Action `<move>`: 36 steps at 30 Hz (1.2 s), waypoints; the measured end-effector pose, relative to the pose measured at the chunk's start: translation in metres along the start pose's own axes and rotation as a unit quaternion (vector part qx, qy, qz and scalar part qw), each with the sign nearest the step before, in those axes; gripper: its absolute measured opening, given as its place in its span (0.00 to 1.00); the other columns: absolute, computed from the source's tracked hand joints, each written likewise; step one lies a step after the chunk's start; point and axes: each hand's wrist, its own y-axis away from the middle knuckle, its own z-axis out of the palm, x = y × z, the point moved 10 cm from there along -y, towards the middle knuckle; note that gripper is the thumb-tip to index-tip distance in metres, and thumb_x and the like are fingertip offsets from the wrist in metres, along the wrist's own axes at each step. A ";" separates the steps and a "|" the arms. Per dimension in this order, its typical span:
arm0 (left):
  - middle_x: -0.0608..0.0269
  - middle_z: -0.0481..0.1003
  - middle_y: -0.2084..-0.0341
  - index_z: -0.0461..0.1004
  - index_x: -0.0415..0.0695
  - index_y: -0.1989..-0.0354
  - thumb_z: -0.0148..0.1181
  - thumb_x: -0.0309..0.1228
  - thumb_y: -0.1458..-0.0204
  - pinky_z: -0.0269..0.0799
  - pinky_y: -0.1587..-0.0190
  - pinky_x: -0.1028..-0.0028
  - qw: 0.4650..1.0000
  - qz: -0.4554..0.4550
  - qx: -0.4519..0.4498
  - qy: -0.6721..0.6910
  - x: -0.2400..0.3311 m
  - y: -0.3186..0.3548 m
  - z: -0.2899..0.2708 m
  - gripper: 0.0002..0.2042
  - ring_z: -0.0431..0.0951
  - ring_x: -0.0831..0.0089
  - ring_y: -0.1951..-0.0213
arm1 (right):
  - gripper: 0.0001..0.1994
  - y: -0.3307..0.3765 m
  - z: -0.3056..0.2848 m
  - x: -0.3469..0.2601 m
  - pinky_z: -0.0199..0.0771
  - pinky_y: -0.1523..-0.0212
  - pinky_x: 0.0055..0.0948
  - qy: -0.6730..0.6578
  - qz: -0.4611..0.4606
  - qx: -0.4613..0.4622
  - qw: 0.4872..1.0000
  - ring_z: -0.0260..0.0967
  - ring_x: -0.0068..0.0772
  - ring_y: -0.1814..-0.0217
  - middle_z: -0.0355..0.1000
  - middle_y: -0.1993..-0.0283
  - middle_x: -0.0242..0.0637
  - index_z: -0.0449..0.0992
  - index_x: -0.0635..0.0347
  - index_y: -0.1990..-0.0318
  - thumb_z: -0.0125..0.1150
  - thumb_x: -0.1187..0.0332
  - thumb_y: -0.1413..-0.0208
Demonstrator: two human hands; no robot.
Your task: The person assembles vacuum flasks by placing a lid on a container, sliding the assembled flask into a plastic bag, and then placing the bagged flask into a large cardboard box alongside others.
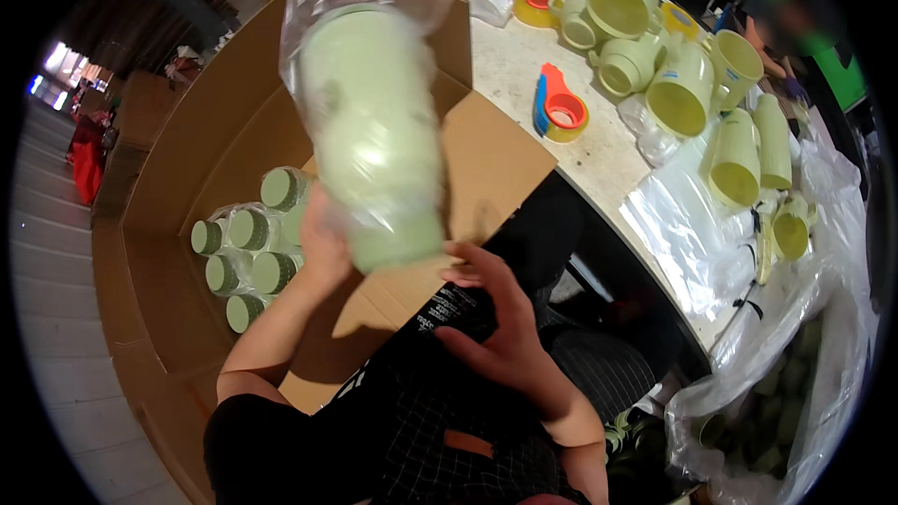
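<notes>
Wall (58, 365): pale, ribbed panels run down your far left.
Red bundle (86, 168): it sits beyond the box, near the wall.
Cardboard box (192, 154): large and open, it stands in front of you, one flap (496, 154) folded out toward the table.
Round green tops (248, 229): a cluster of them stands inside the box, in clear wrap, just left of your left hand.
Left hand (327, 248): you grip the bottle at its lower left side; your fingers are mostly hidden behind it.
Bottle (374, 122): pale green, in a clear bag (297, 42), it is held tilted above the box, rising up and away from your left hand; its near end points toward you, between your two hands.
Right hand (500, 327): open and empty, fingers loosely curved, thumb apart; your fingertips are right by the bottle's near end, and you cannot tell whether they touch.
Table (603, 168): light-topped, it runs along your right.
Tape dispenser (563, 110): red and blue, it rests on the table near the flap.
Green cups (681, 93): several, some with handles, are grouped farther right on the table.
Plastic sack (687, 430): clear and open, at your lower right, with dark green pieces (776, 411) inside.
</notes>
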 end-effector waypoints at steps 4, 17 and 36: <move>0.46 0.75 0.60 0.72 0.34 0.49 0.42 0.39 0.34 0.70 0.51 0.59 0.954 -0.043 -0.031 -0.294 -0.178 -0.070 -0.062 0.20 0.74 0.54 0.58 | 0.34 -0.018 0.014 -0.001 0.73 0.45 0.39 -0.010 -0.026 -0.040 0.999 0.71 0.47 0.44 0.68 0.40 0.46 0.64 0.61 0.36 0.72 0.70 0.51; 0.53 0.77 0.78 0.78 0.33 0.70 0.51 0.23 0.45 0.69 0.75 0.63 0.836 -0.346 -0.295 -0.306 -0.360 -0.031 -0.107 0.09 0.75 0.66 0.78 | 0.24 0.118 -0.335 0.166 0.73 0.55 0.26 -0.048 0.196 0.552 0.809 0.72 0.28 0.58 0.73 0.53 0.39 0.66 0.70 0.41 0.63 0.63 0.38; 0.54 0.72 0.43 0.67 0.36 0.39 0.55 0.37 0.37 0.60 0.36 0.67 0.829 0.171 -0.506 0.164 0.181 0.048 0.403 0.23 0.70 0.66 0.41 | 0.17 0.261 -0.360 0.136 0.72 0.57 0.28 -0.098 0.109 0.585 0.798 0.69 0.22 0.62 0.73 0.64 0.29 0.77 0.60 0.61 0.57 0.52 0.35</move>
